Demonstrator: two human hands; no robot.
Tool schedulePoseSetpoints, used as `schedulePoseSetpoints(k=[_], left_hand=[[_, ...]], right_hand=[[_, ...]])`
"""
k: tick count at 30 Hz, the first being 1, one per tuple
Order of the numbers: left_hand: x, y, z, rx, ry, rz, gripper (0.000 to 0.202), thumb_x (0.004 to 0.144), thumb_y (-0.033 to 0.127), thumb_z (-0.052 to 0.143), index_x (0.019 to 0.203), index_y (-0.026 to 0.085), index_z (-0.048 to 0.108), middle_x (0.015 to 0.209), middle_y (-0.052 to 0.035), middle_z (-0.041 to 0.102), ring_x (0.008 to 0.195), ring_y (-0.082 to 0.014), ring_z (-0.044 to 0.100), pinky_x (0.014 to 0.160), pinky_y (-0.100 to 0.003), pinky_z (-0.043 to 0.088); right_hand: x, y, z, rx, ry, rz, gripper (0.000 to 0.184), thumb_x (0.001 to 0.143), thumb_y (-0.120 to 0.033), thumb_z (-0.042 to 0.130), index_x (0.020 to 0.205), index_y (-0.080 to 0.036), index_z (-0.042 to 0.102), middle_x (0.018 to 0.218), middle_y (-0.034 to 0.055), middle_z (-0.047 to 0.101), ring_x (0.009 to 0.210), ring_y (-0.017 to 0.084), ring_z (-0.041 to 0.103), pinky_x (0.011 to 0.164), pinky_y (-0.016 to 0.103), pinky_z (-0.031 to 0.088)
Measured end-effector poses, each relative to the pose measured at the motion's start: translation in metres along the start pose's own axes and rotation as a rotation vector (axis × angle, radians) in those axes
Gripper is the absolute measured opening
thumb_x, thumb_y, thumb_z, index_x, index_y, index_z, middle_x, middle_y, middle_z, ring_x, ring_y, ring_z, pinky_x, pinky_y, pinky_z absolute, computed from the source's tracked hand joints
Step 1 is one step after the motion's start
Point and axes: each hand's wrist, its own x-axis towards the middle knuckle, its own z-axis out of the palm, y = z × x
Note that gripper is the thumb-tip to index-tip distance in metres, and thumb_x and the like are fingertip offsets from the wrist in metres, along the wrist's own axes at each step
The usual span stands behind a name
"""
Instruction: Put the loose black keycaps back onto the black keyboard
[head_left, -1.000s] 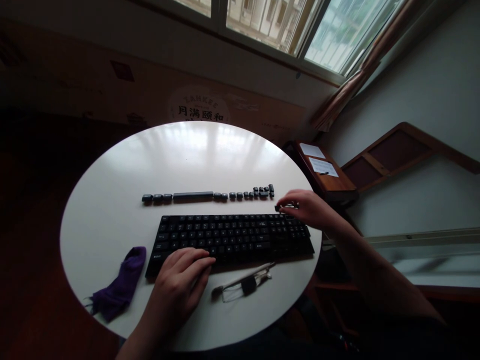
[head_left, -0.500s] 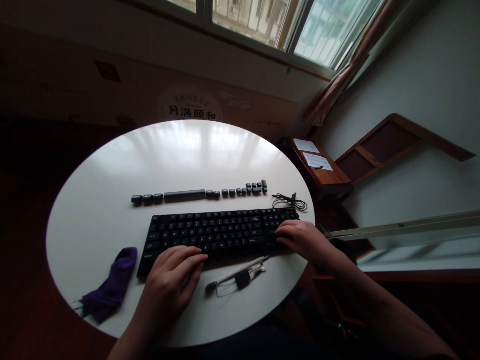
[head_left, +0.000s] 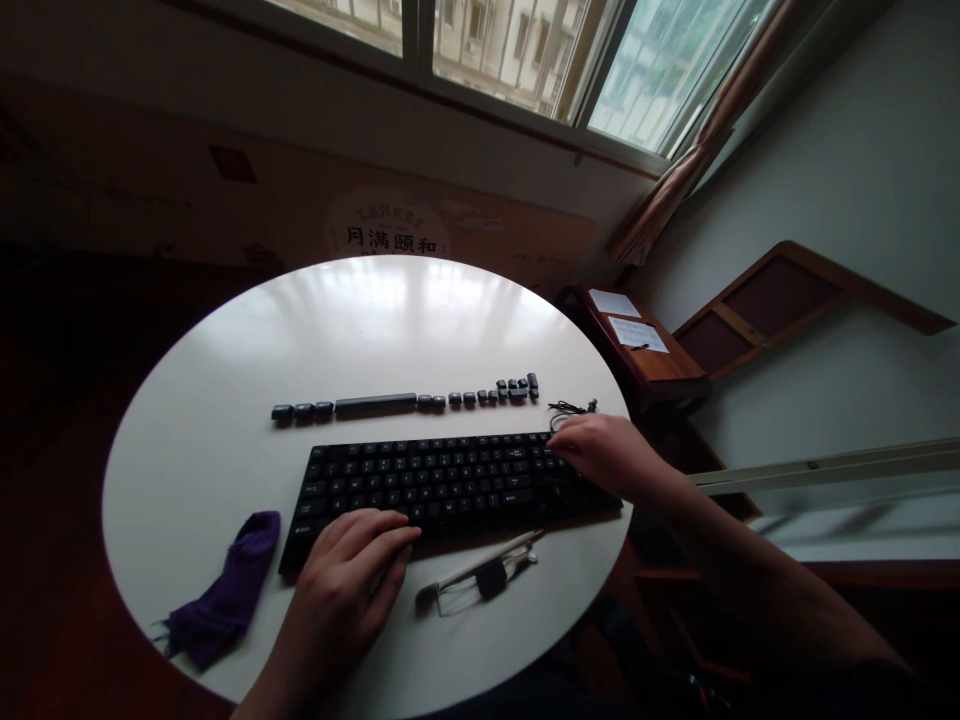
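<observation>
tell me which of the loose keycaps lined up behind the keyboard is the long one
The long bar keycap, left of the row's middle. It is a stretched strip, while every other loose keycap in the row is a small, squarish piece; three of those sit left of it.

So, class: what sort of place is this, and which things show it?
Probably a room in a home: a round white table under a curtained window, with a keyboard and loose keycaps on it.

keycaps [head_left: 405, 402] behind keyboard [head_left: 450, 481], cloth [head_left: 225, 592] left, tool [head_left: 480, 575] in front
</observation>
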Motion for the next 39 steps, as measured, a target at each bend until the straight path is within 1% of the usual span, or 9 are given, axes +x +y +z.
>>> schedulePoseSetpoints(k=[3, 6, 8, 11, 20, 28, 32, 36, 39], left_hand=[[0.004, 0.003, -0.002, 0.017, 0.013, 0.015, 0.019, 0.096, 0.018, 0.059, 0.108, 0.025, 0.072, 0.106, -0.0039, 0.072, 0.102, -0.0218, 0.064, 0.093, -0.037, 0.051], [0.004, 0.004, -0.003, 0.034, 0.021, 0.017, 0.019, 0.096, 0.017, 0.059, 0.107, 0.024, 0.072, 0.106, -0.0043, 0.073, 0.101, -0.0217, 0.065, 0.092, -0.037, 0.052], [0.003, 0.004, -0.002, 0.037, 0.024, 0.015, 0.019, 0.096, 0.017, 0.059, 0.107, 0.024, 0.072, 0.106, -0.0042, 0.073, 0.101, -0.0215, 0.065, 0.092, -0.037, 0.052], [0.000, 0.003, -0.002, 0.042, 0.023, 0.009, 0.020, 0.095, 0.017, 0.060, 0.108, 0.025, 0.073, 0.107, -0.0039, 0.073, 0.101, -0.0213, 0.066, 0.093, -0.037, 0.053], [0.000, 0.002, -0.003, 0.048, 0.015, 0.008, 0.021, 0.094, 0.017, 0.061, 0.108, 0.025, 0.073, 0.106, -0.0038, 0.074, 0.101, -0.0208, 0.066, 0.093, -0.035, 0.054], [0.004, 0.004, -0.005, 0.067, 0.016, 0.018, 0.019, 0.096, 0.018, 0.058, 0.107, 0.024, 0.073, 0.105, -0.0049, 0.074, 0.099, -0.0216, 0.067, 0.091, -0.037, 0.054], [0.006, 0.005, -0.004, 0.059, 0.024, 0.033, 0.018, 0.096, 0.018, 0.059, 0.106, 0.024, 0.072, 0.104, -0.0048, 0.074, 0.100, -0.0221, 0.066, 0.091, -0.037, 0.053], [0.007, 0.004, -0.004, 0.050, 0.030, 0.040, 0.018, 0.096, 0.019, 0.060, 0.106, 0.024, 0.073, 0.104, -0.0040, 0.074, 0.099, -0.0216, 0.066, 0.091, -0.036, 0.052], [0.007, 0.001, -0.004, 0.044, 0.032, 0.038, 0.018, 0.095, 0.019, 0.060, 0.105, 0.024, 0.073, 0.104, -0.0037, 0.074, 0.098, -0.0217, 0.067, 0.091, -0.036, 0.053]], right_hand=[[0.055, 0.017, -0.009, 0.012, 0.105, -0.007, 0.013, 0.092, -0.022, 0.069, 0.095, -0.025, 0.082, 0.098, 0.0013, 0.076, 0.089, 0.016, 0.069, 0.072, 0.024, 0.046], [0.108, 0.035, -0.001, 0.044, 0.074, -0.022, 0.013, 0.089, -0.019, 0.072, 0.095, -0.025, 0.083, 0.098, 0.0011, 0.076, 0.088, 0.015, 0.068, 0.073, 0.024, 0.045], [0.132, 0.044, 0.009, 0.081, 0.013, -0.045, 0.013, 0.089, -0.020, 0.073, 0.095, -0.026, 0.083, 0.096, 0.0006, 0.076, 0.083, 0.014, 0.067, 0.072, 0.022, 0.045], [0.147, 0.052, 0.021, 0.101, -0.062, -0.086, 0.014, 0.087, -0.020, 0.074, 0.094, -0.028, 0.083, 0.095, -0.0001, 0.075, 0.078, 0.012, 0.065, 0.068, 0.021, 0.043], [0.161, 0.056, 0.031, 0.046, -0.073, -0.133, 0.015, 0.085, -0.017, 0.073, 0.091, -0.027, 0.083, 0.101, 0.0001, 0.076, 0.091, 0.015, 0.068, 0.075, 0.022, 0.046], [0.167, 0.047, 0.038, -0.024, -0.037, -0.154, 0.020, 0.083, -0.013, 0.066, 0.092, -0.020, 0.082, 0.093, 0.0028, 0.077, 0.085, 0.016, 0.068, 0.078, 0.025, 0.048], [0.166, 0.043, 0.029, -0.048, -0.006, -0.161, 0.019, 0.082, -0.012, 0.066, 0.092, -0.020, 0.081, 0.094, 0.0029, 0.076, 0.086, 0.016, 0.067, 0.080, 0.026, 0.048], [0.139, 0.051, -0.004, -0.030, 0.170, -0.156, 0.017, 0.085, -0.015, 0.066, 0.094, -0.020, 0.080, 0.096, 0.0032, 0.076, 0.088, 0.017, 0.067, 0.084, 0.028, 0.048], [0.088, 0.060, -0.025, 0.088, 0.285, -0.233, 0.011, 0.087, -0.021, 0.067, 0.090, -0.020, 0.078, 0.095, 0.0028, 0.076, 0.079, 0.015, 0.065, 0.079, 0.027, 0.050]])
